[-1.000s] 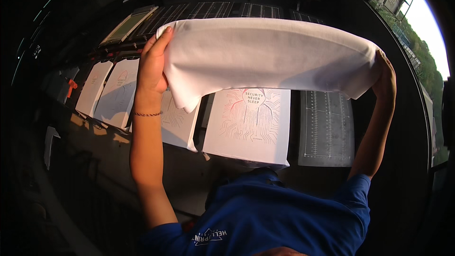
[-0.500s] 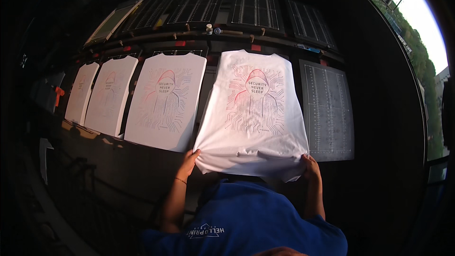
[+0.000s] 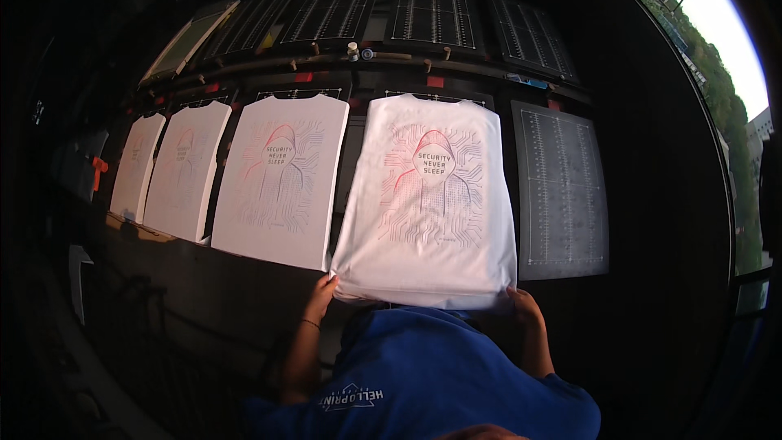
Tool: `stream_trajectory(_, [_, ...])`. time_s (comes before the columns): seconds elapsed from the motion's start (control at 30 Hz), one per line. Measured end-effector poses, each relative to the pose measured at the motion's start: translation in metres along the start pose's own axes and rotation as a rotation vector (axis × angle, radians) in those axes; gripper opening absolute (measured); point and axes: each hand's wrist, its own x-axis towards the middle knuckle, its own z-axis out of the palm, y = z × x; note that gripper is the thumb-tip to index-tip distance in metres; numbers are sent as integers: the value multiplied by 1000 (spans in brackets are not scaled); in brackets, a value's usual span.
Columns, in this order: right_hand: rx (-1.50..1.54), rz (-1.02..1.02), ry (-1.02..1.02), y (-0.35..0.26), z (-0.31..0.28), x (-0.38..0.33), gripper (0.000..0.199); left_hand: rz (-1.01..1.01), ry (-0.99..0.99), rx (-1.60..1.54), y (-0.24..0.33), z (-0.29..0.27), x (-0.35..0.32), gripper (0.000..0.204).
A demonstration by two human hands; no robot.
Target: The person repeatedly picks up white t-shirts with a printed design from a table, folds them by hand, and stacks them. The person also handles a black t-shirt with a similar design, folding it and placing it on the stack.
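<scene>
A white T-shirt [image 3: 428, 269] lies over a dark flat board in front of me, its printed side up. The print [image 3: 436, 179] is a hooded figure in red and blue with circuit-like lines and dark lettering. My left hand [image 3: 322, 295] pinches the shirt's near left corner. At the near right corner, my right hand [image 3: 525, 307] grips the cloth the same way. The near edge hangs just in front of my blue shirt [image 3: 432, 367]. Beyond the collar, a strip of the ruled board shows. Most of that board is hidden under the fabric.
To the left, several boards carry white shirts [image 3: 281, 195] with the same print. A bare dark board [image 3: 562, 195] with white ruled lines stands on the right. Farther back are more ruled boards [image 3: 432, 16], a framed screen [image 3: 191, 41] and a small bottle [image 3: 353, 51].
The T-shirt has slid toward me, uncovering the board's far edge. Its near part looks smoother and less bunched. Both hands have come nearer to me, still holding the corners.
</scene>
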Motion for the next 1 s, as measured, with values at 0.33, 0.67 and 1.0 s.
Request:
stream_trajectory(0.33, [-3,-533,1,-47,56,115,77,-250,-193,-298,33,33,100,72])
stream_trajectory(0.67, [127,120,-233,-31,19,0,63,-242,-18,-27,53,20,3,34])
stream_trajectory(1.0, [363,-543,-160,-259,53,30,34,377,-185,-369,243,113,83,27])
